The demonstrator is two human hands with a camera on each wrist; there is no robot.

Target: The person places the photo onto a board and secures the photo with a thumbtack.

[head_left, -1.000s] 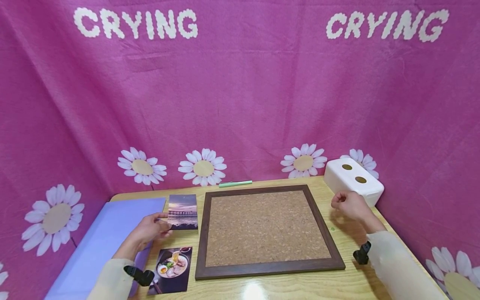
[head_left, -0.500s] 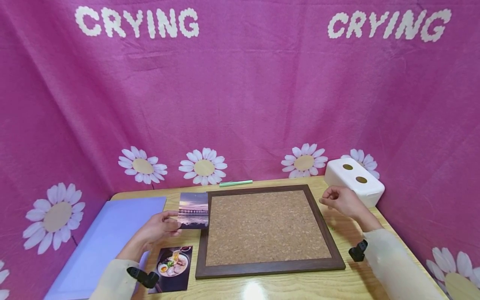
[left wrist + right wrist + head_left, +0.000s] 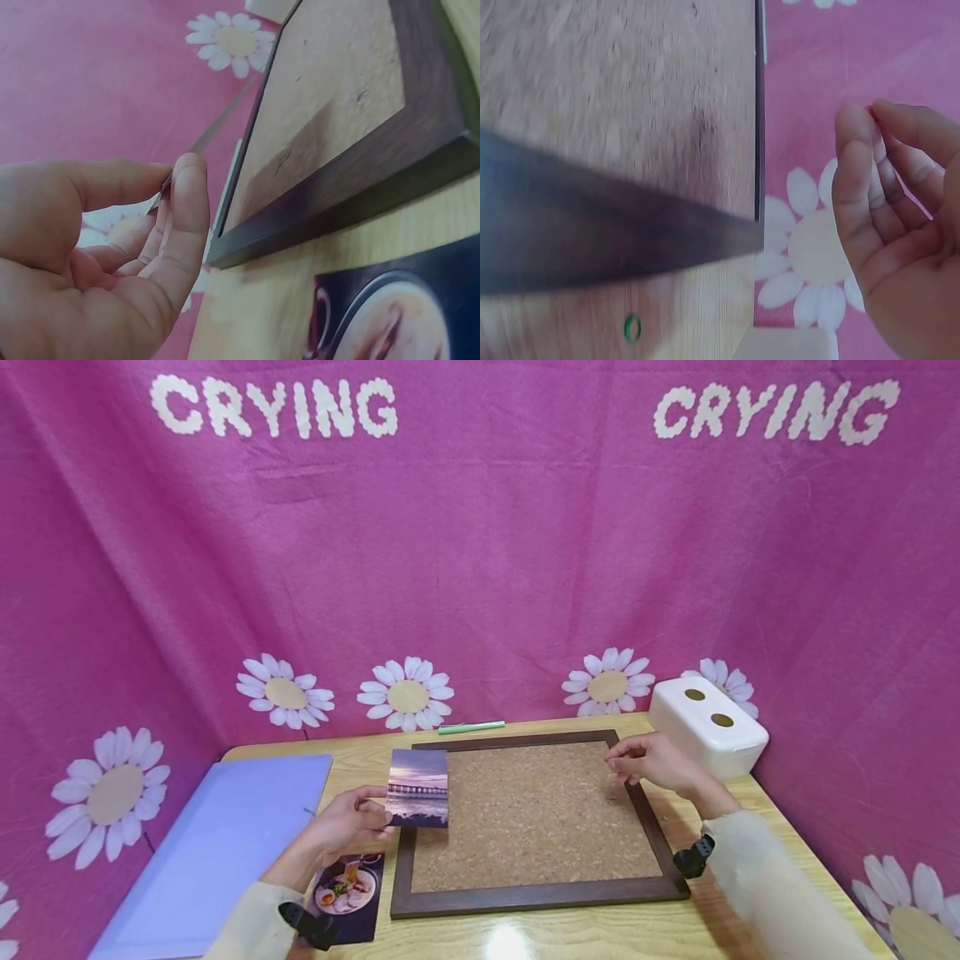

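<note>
Both forearms (image 3: 294, 862), in pale sleeves (image 3: 776, 885), reach forward and angle inward. The left hand (image 3: 345, 821) pinches, thumb (image 3: 124, 184) straight against the index fingertip (image 3: 192, 166), its other fingers curved behind. The right hand (image 3: 660, 764), held well apart, also pinches with thumb and index tips; whether its middle finger joins that grip is hard to tell.

Head cam's set back, looking forward and down over the table (image 3: 427, 935), pink cloth (image 3: 480, 552) at 12 o'clock. Both wrist cams are super close and turned sideways: left fingers (image 3: 191, 202) at 8 o'clock, right fingers (image 3: 853, 184) at 3. All three share the corkboard (image 3: 532, 827): 2 o'clock in left wrist, 10 in right.
</note>
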